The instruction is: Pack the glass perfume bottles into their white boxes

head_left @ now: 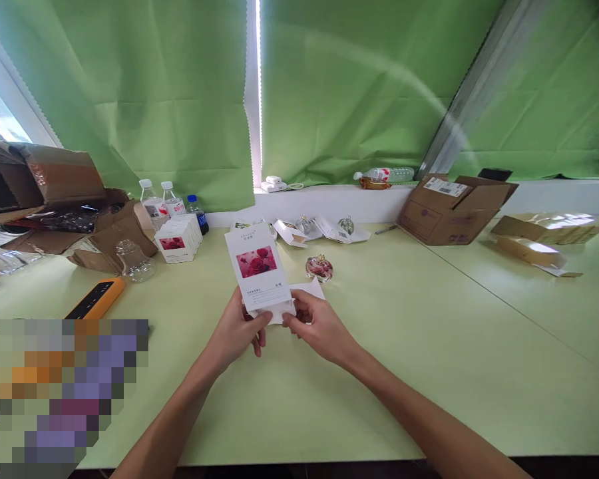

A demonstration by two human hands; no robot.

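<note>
Both my hands hold a white paper box (257,269) with a picture of red roses on its front, tilted up above the table. My left hand (237,326) is closed on its lower left, thumb on the bottom part. My right hand (317,322) pinches a white flap at the lower right. Just beyond the box, a small round glass bottle (319,267) with pink-red contents and a gold top lies on the table. Further back, a silvery round bottle (303,224) and a greenish one (346,225) rest on opened white boxes (324,229).
Stacked rose-print boxes (180,238) stand at the left, before drink bottles (167,198). Brown cartons (449,213) sit at the back right and far left. A clear plastic jar (134,259) and an orange power strip (96,298) lie left; a blurred patch covers the lower left.
</note>
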